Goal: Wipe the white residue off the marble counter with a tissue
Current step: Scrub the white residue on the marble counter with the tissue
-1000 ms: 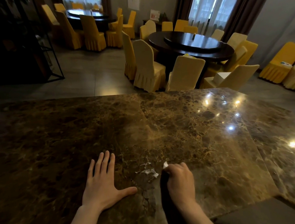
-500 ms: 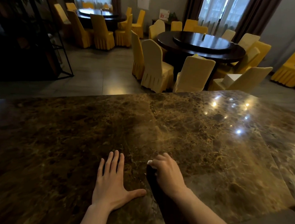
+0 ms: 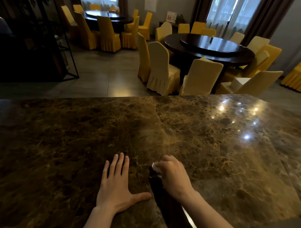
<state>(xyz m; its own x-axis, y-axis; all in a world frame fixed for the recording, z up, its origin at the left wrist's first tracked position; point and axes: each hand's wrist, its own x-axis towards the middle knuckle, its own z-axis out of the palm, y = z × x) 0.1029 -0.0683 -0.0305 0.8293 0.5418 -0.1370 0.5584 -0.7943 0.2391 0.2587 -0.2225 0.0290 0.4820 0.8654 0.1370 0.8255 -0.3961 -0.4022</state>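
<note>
While the left hand [image 3: 115, 186] lies palm down on the counter [image 3: 216, 145], its four fingers [image 3: 120, 164] lie close together and point away from the person, and the thumb sticks out to the right, almost to the dark shadow beneath the right hand [image 3: 173, 176]. That hand is curled over a white tissue [image 3: 155, 167], its fingers bent and bunched around the wad and pressing it against the marble; only a small pale edge of the tissue peeks out at the hand's left side (the rest is hidden under the knuckles). Residue cannot be made out on the brown veined stone around the hands. Ceiling lights glint off the counter's far right part. Beyond it stand a round dark table [image 3: 209, 47] and yellow-covered chairs [image 3: 161, 68].
</note>
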